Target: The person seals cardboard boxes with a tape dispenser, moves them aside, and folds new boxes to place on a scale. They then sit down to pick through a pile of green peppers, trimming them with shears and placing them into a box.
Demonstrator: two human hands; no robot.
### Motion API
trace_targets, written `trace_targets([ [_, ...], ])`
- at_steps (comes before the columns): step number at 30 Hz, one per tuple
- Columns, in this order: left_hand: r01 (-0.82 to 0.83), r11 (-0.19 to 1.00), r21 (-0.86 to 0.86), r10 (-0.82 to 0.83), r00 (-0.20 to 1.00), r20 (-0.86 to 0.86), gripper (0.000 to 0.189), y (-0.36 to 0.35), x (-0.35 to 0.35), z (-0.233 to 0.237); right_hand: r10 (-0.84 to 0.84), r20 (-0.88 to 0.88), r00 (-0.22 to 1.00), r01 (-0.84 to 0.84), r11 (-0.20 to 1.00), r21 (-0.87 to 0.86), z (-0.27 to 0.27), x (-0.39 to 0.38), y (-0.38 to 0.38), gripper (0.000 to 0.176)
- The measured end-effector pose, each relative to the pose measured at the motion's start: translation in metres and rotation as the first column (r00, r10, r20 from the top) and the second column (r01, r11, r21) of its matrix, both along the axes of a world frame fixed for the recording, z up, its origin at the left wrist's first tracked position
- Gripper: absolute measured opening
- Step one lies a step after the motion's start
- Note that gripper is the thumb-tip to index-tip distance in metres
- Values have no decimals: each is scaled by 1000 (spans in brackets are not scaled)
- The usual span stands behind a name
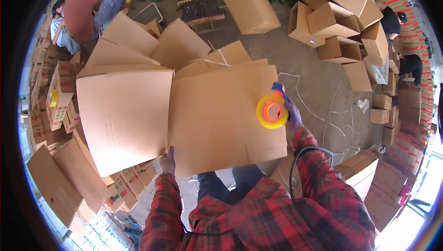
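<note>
A large flattened cardboard box point(221, 112) lies across the middle, in front of my body. Its near edge, beside a raised cardboard panel point(124, 117), is gripped by my left hand point(168, 162), the thumb showing on top. At the box's right edge my right hand point(293, 114) is wrapped round a tape dispenser point(278, 88) with a blue and orange body. The dispenser carries a yellow roll of tape point(260, 112) with an orange core, over the cardboard. Part of each hand's fingers is hidden.
Open cartons point(332, 20) are heaped at the upper right. More cardboard point(180, 43) leans behind the box. White straps point(323, 117) lie on the floor. Co-workers point(85, 15) are at the upper left, others point(410, 66) at the far right. Stacked flat cartons point(357, 165) stand at right.
</note>
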State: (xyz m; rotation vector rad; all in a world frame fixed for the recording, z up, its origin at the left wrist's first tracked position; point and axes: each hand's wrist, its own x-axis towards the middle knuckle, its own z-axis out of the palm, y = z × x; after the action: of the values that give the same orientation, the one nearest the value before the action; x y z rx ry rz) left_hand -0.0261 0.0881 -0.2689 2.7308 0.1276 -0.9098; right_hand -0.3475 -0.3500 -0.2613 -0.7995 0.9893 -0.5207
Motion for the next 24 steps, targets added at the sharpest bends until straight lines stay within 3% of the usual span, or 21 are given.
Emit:
trace_targets([
  [1,33,999,34,-34,999,21,84,0,-3,8,112,2,994,-111,989,-98,17,-4,8,61],
  [2,-3,999,-54,6,998,55,80,-2,-8,22,79,20,997,-78,995,-59,32,-11,13,62],
  [5,133,991,9,-133,991,32,72,3,5,33,33,93,995,-26,997,-76,83,-32,17,65],
  [6,232,972,33,-232,973,-4,66,-24,3,85,-23,132,991,28,999,-36,102,-37,16,65],
  [7,204,979,-25,-203,979,29,65,-37,2,111,-77,174,982,77,997,7,121,-42,15,65],
  [9,151,979,-140,-138,986,98,62,-53,4,147,-132,73,989,142,977,-157,147,-59,7,61],
  [10,75,938,-339,-37,993,116,58,-54,3,149,-241,103,965,253,960,-123,157,-71,3,56],
  [11,92,908,-408,-49,992,114,52,-62,2,166,-343,126,931,354,932,-78,166,-84,-1,52],
  [13,128,836,-533,-77,990,118,43,-81,9,204,-411,205,888,446,879,-167,183,-113,-17,44],
  [15,-48,487,-872,-177,972,-153,44,-88,22,221,-415,317,853,513,777,-365,228,-112,-15,43],
  [16,-178,272,-946,-281,925,-255,50,-92,29,228,-331,381,863,469,807,-359,247,-117,-12,45],
  [17,-155,278,-948,-371,893,-255,56,-95,35,245,-251,438,863,422,834,-356,262,-123,-10,47],
  [18,-128,281,-951,-460,852,-251,62,-96,44,266,-230,408,884,398,826,-398,271,-123,-11,60],
  [19,-98,280,-955,-547,801,-243,69,-95,52,279,-177,352,919,352,772,-529,294,-104,-4,62],
  [21,-135,312,-940,-539,790,-292,69,-85,78,260,-104,218,970,235,618,-750,347,-47,23,70],
  [23,-162,353,-921,-533,775,-340,68,-79,88,243,-105,-158,982,-80,529,-845,356,-35,33,81],
  [24,-239,373,-896,-470,785,-405,63,-80,83,233,-66,-171,983,-120,477,-871,358,-23,47,82],
])
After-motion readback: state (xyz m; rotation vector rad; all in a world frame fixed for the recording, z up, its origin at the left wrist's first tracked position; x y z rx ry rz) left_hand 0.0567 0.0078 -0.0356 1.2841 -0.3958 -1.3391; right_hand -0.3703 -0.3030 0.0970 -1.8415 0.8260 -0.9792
